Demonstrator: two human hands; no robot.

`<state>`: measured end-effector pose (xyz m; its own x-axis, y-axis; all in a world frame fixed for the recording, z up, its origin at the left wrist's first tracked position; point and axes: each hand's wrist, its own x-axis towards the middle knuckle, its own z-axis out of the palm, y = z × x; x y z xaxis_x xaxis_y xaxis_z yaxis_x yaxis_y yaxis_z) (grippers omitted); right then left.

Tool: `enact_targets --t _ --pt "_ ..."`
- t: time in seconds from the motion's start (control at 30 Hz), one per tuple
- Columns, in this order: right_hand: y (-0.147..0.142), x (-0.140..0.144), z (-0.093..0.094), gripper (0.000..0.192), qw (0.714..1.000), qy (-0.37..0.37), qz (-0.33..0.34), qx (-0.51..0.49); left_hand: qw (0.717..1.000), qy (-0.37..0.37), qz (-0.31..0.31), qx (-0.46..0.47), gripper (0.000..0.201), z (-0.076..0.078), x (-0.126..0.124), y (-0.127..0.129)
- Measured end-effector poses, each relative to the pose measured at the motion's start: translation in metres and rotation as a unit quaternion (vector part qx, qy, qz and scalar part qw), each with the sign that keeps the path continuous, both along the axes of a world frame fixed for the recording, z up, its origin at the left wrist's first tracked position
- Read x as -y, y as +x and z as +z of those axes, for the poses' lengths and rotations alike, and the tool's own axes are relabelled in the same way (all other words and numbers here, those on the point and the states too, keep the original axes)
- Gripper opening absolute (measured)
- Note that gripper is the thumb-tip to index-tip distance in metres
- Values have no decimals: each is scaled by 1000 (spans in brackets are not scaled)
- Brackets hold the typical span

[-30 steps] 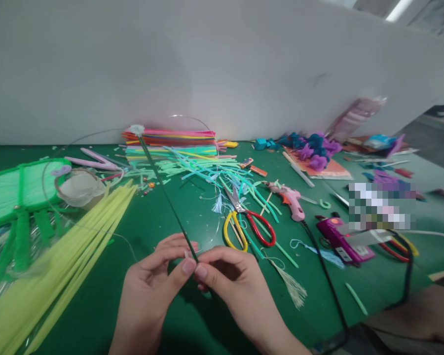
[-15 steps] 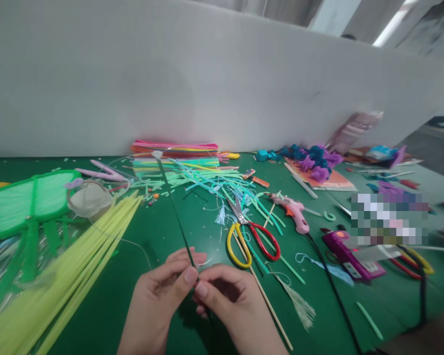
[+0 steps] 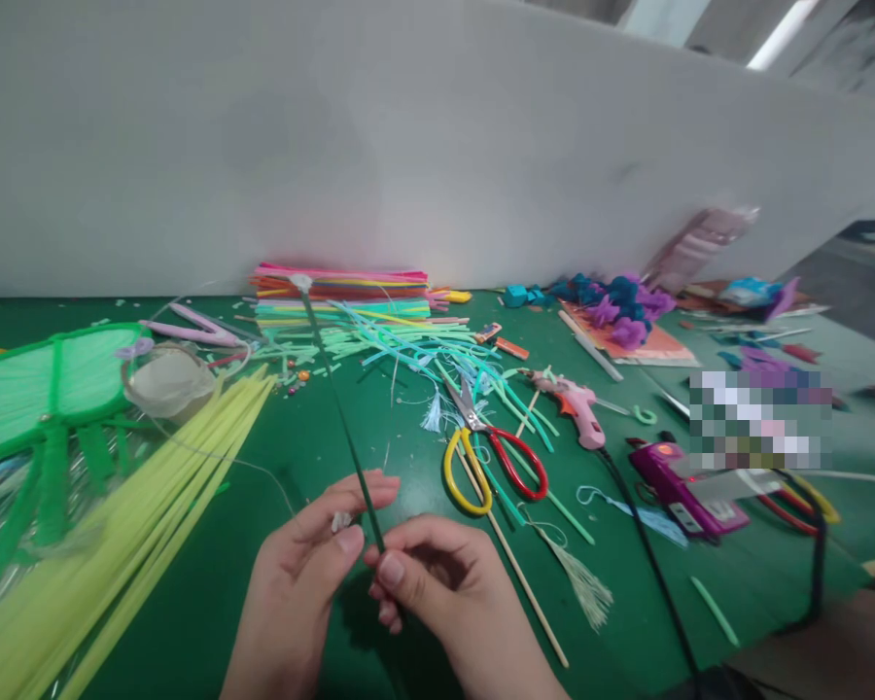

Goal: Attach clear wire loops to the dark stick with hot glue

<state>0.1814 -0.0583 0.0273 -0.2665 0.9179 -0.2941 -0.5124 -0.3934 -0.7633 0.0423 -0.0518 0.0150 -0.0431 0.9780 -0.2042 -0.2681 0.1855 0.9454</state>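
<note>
Dark green rod (image 3: pixel 342 418) slants down the middle of the frame, pale at its upper end. Yellow-green strips (image 3: pixel 146 525) cover the bench (image 3: pixel 306 428) at lower left. At lower centre, the left hand (image 3: pixel 298 564) is half-curled about a whitish bit (image 3: pixel 341 522); I cannot tell whether it grips. The right hand (image 3: pixel 448 578) pinches the rod's lower part. Scissors (image 3: pixel 472 422) lie right of centre, then a pink glue gun (image 3: pixel 589 420).

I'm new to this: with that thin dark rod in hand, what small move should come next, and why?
Perhaps bring the left hand lightly onto the thin dark rod to steady it. The right hand pinches the rod low down, its whitish tip well beyond that grip, while the left thumb and fingertips stand apart close by.
</note>
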Motion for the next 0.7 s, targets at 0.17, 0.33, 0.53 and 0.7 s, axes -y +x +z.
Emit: enact_targets --t 0.17,0.33,0.53,0.7 --pt "4 2 6 26 1000 -9 -5 -13 987 59 61 -140 31 -2 2 9" --pt "7 4 6 29 1000 5 7 21 935 159 115 -295 24 -5 -3 4" --pt "14 -3 1 30 977 61 40 200 961 -14 7 -276 44 -7 -10 -22" --pt "8 -12 -14 31 960 76 91 253 970 -54 -57 -230 62 -26 0 -46"
